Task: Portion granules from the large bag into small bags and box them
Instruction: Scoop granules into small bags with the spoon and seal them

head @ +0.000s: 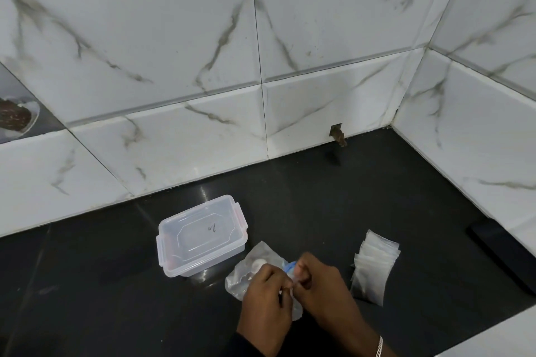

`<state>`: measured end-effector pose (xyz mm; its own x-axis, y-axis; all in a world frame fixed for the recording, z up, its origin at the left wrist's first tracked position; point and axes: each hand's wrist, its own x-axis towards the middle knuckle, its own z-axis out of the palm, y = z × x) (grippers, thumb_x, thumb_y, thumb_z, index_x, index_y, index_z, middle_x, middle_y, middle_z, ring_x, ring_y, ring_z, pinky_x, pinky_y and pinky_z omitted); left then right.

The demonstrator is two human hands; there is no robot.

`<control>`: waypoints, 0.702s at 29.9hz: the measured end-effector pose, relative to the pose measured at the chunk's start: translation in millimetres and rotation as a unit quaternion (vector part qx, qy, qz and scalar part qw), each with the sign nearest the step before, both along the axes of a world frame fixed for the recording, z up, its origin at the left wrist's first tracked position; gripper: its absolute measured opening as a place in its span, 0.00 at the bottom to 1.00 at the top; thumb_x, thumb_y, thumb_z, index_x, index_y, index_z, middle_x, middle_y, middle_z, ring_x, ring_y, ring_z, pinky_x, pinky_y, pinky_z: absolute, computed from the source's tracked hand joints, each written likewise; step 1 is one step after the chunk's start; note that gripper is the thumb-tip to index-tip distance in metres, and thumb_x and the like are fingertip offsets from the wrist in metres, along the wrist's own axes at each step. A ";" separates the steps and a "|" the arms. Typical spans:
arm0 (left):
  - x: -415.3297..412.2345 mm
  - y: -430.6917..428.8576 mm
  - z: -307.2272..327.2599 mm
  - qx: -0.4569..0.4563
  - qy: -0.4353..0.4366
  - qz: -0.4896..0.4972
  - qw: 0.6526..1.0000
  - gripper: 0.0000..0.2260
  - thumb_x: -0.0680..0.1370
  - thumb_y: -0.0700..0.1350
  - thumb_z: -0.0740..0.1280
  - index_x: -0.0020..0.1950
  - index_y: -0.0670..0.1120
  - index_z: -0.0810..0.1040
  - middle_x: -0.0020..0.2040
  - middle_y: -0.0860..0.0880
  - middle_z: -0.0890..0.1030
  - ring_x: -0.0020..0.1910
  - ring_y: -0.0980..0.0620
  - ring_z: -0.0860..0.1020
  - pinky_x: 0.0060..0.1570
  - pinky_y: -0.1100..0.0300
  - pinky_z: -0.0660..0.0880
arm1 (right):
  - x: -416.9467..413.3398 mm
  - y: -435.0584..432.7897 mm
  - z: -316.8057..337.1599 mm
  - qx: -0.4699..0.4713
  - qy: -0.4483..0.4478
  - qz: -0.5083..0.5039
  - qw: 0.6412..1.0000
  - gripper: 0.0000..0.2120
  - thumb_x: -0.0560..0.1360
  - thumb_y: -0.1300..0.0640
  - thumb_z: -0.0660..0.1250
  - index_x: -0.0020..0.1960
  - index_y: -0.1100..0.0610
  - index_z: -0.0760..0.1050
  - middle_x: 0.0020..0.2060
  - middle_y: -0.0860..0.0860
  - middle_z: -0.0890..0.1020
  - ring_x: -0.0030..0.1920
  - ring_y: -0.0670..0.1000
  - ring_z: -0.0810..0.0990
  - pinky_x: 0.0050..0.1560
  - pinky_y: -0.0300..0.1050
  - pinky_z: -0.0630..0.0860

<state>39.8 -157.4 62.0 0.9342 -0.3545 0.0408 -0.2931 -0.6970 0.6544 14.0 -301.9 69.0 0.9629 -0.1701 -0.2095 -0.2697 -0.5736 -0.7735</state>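
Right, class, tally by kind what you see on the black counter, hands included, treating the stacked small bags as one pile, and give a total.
Clear lidded box: 1
Large clear bag: 1
Pile of small bags: 1
Dark flat object at the right edge: 1
Left hand and right hand, both pinching that bag: 2
Total: 6

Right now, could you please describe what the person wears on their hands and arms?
No gloves on either hand. The left hand comes out of a dark sleeve ending at the wrist. The right hand has a silver-coloured chain bracelet on its wrist.
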 end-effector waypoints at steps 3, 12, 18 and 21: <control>-1.2 -1.0 2.2 0.026 0.018 -0.020 0.999 0.10 0.70 0.36 0.73 0.38 0.52 0.82 0.51 0.55 0.79 0.48 0.61 0.77 0.44 0.80 0.66 | -2.3 -1.9 3.8 -0.006 -0.007 0.002 1.000 0.14 0.74 0.62 0.66 0.42 0.44 0.66 0.33 0.48 0.78 0.33 0.43 0.77 0.35 0.36 0.75; 10.0 14.1 24.9 0.185 0.044 -0.066 0.979 0.17 0.78 0.42 0.63 0.65 0.53 0.78 0.78 0.57 0.59 0.73 0.47 0.65 0.71 0.59 0.63 | -5.3 -5.2 -21.3 0.025 -0.099 0.042 0.994 0.13 0.74 0.57 0.70 0.48 0.39 0.76 0.60 0.37 0.73 0.62 0.37 0.72 0.58 0.35 0.74; 0.5 45.9 21.5 0.117 0.046 -0.134 0.983 0.16 0.73 0.42 0.63 0.53 0.60 0.82 0.70 0.65 0.61 0.65 0.52 0.75 0.59 0.68 0.71 | 17.6 -5.9 -57.6 -0.071 -0.017 0.169 0.983 0.23 0.74 0.46 0.66 0.68 0.39 0.67 0.68 0.42 0.69 0.66 0.41 0.69 0.69 0.45 0.71; 0.4 47.2 23.8 0.047 0.175 -0.035 0.983 0.23 0.76 0.40 0.66 0.54 0.70 0.69 0.69 0.52 0.71 0.64 0.51 0.74 0.60 0.66 0.67 | 31.4 -3.6 -56.1 -0.046 -0.050 0.168 0.983 0.07 0.76 0.54 0.63 0.52 0.47 0.77 0.49 0.42 0.80 0.48 0.41 0.78 0.52 0.46 0.78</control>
<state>40.2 -110.2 85.8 0.8581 -0.4054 -0.3152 -0.1110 -0.7457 0.6570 45.4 -305.5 13.0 0.9829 0.1481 -0.1090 0.0226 -0.6858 -0.7274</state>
